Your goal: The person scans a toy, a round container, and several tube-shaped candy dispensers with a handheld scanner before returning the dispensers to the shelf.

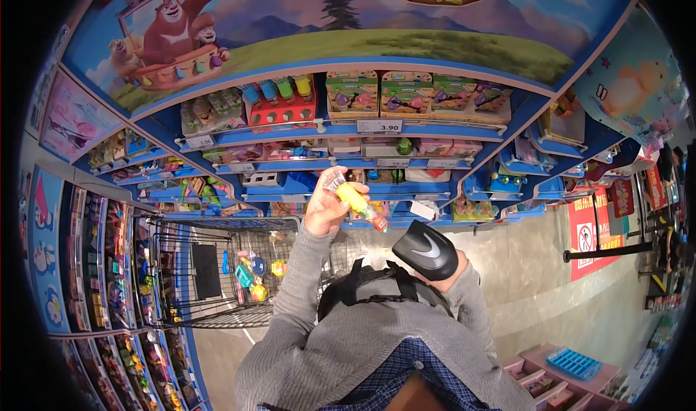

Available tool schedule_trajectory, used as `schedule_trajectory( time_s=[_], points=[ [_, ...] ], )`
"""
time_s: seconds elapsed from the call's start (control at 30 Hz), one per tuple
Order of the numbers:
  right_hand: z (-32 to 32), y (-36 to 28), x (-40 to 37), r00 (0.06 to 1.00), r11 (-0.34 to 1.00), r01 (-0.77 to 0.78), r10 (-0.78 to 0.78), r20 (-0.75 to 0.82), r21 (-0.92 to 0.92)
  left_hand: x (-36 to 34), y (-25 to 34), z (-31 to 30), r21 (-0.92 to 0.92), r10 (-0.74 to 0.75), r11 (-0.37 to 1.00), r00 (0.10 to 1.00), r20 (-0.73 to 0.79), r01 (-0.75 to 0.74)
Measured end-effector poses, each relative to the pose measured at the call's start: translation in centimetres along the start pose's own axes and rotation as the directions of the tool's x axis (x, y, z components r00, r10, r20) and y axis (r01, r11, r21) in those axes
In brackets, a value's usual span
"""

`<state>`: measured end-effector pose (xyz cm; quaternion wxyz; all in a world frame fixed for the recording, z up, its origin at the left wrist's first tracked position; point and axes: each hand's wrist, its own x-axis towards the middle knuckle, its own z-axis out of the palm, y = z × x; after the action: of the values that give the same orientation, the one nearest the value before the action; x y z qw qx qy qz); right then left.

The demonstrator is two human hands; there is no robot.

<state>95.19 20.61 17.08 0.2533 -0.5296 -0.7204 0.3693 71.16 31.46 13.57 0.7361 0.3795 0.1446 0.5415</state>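
Note:
Raised in front of the shelves, my left hand [325, 206] is closed around a small tube-shaped item with a yellow middle [353, 196]. Its clear end points up and left, and its colourful printed end points down and right. My right hand [454, 272] is at waist height, closed on a black rounded object with a silver curved mark [426, 251]. That object covers most of the right fingers, and its kind is not clear. A black strap bag [377, 286] sits across my front, between the two forearms.
Blue shelves [341, 129] with boxed and loose toys stand ahead, with price tags [378, 126] on their edges. A wire shopping cart [217, 229] holding several small colourful items is at left. A pink divided stand [554, 396] with a blue tray [574, 363] is at lower right.

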Motion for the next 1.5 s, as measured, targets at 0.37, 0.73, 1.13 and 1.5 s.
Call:
schedule_trajectory(
  time_s=[0.37,0.73,1.13,1.5],
  points=[
    [1.9,0.6,0.8,0.989,0.984,0.147,-0.147,0.004,-0.096,-0.6,0.3,0.6,0.057,0.031,0.998,0.999,0.017,-0.032],
    [0.6,0.6,-0.4,0.978,0.951,-0.198,0.208,-0.017,0.237,4.2,11.6,-6.7,0.876,0.881,0.413,0.355,-0.314,-0.250],
    [1.3,1.6,-1.3,0.941,0.847,-0.290,0.338,-0.029,0.446,8.0,14.8,-11.4,0.949,0.852,0.314,0.453,-0.262,-0.041],
    [1.9,1.7,-1.1,0.932,0.834,-0.316,0.362,-0.017,0.453,8.3,14.8,-13.5,0.979,0.727,0.173,0.657,-0.199,0.106]
  ],
)
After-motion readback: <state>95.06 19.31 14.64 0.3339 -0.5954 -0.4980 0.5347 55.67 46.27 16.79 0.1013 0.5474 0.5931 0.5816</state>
